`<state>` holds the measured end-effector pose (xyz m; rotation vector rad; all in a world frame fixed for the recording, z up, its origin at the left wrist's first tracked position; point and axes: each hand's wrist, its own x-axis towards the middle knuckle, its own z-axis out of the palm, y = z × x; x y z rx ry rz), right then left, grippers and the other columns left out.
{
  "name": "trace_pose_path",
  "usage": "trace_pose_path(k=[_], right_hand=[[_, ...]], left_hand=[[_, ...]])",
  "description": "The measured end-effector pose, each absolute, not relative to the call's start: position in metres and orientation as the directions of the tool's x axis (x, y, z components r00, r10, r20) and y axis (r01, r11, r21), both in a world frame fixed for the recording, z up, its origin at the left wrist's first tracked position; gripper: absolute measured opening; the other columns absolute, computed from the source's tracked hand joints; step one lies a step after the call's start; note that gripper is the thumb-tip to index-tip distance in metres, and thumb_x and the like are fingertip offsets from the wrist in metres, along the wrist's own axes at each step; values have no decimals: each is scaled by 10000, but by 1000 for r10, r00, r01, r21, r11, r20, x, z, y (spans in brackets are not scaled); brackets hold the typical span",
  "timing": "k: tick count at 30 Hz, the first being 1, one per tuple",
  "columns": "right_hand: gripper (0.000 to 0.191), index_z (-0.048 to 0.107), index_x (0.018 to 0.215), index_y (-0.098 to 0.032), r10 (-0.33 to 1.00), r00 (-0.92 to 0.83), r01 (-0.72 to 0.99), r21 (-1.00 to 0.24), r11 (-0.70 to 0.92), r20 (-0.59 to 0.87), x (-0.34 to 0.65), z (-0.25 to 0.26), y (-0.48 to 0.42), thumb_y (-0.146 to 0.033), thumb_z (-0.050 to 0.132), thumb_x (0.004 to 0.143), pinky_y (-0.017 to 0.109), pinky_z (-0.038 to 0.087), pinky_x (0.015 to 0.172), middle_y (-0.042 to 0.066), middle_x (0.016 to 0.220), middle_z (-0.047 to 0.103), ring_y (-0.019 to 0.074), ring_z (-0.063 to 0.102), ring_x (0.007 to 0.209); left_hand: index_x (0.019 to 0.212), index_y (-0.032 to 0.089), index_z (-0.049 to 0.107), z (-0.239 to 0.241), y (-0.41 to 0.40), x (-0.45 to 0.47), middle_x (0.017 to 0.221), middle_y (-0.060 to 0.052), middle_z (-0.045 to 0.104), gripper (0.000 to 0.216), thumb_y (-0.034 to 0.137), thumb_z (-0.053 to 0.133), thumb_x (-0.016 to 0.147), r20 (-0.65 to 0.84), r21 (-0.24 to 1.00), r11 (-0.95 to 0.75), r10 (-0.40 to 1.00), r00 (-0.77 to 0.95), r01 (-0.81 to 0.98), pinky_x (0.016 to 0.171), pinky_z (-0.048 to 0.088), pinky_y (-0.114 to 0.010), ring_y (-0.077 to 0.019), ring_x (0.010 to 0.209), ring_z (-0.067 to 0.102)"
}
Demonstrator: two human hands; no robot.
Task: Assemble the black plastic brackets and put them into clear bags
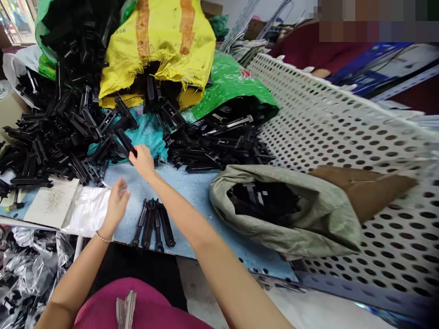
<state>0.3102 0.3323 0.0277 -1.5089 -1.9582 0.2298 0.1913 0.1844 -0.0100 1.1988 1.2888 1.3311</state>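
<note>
My right hand point(143, 161) reaches forward to the edge of a large pile of black plastic parts point(61, 132) and its fingers are closed on one black plastic part point(125, 140). My left hand point(117, 203) hovers lower, above a white plastic bag point(87, 211), fingers loosely curled with nothing visible in them. A bracelet sits on that wrist. Between my arms, several black plastic parts point(153, 224) lie side by side in a small group on the light blue table point(192, 192).
A yellow sack point(161, 45) and a green sack point(236, 84) spill more black parts at the back. A grey-green sack point(308, 219) holding black parts lies right. A white perforated panel point(343, 132) slopes behind it. Clear plastic bags point(24, 265) pile at the lower left.
</note>
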Motion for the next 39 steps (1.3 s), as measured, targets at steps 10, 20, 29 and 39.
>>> trace_pose_path(k=[10, 20, 29, 39], right_hand=[[357, 602, 983, -207, 808, -223, 591, -583, 557, 546, 351, 45, 189, -447, 343, 1042, 370, 483, 805, 101, 929, 643, 227, 596, 892], [590, 538, 759, -213, 929, -366, 366, -908, 203, 61, 340, 41, 179, -647, 228, 1011, 282, 424, 573, 4, 614, 521, 154, 490, 565], [446, 515, 776, -222, 872, -484, 434, -886, 161, -78, 335, 27, 159, -500, 297, 1050, 269, 414, 635, -22, 663, 560, 149, 537, 623], [376, 511, 1354, -101, 969, -210, 815, -523, 247, 130, 260, 41, 359, -238, 449, 1010, 399, 452, 977, 210, 1316, 611, 310, 585, 1207]], left_hand=[[994, 190, 550, 43, 164, 201, 797, 13, 590, 402, 520, 673, 799, -216, 896, 238, 971, 101, -374, 521, 434, -222, -99, 585, 547], [947, 179, 582, 37, 163, 192, 691, 15, 602, 336, 483, 653, 824, -222, 923, 226, 974, 49, -312, 499, 427, -214, -106, 548, 559], [1282, 229, 442, 14, 171, 184, 973, -20, 663, 560, 455, 687, 832, -194, 959, 157, 970, -147, -234, 739, 550, -291, -143, 777, 663], [1378, 121, 540, -50, 130, 206, 1527, -213, 408, 467, 298, 466, 952, 44, 822, 0, 997, -63, 570, 1195, 281, -559, -344, 1431, 365]])
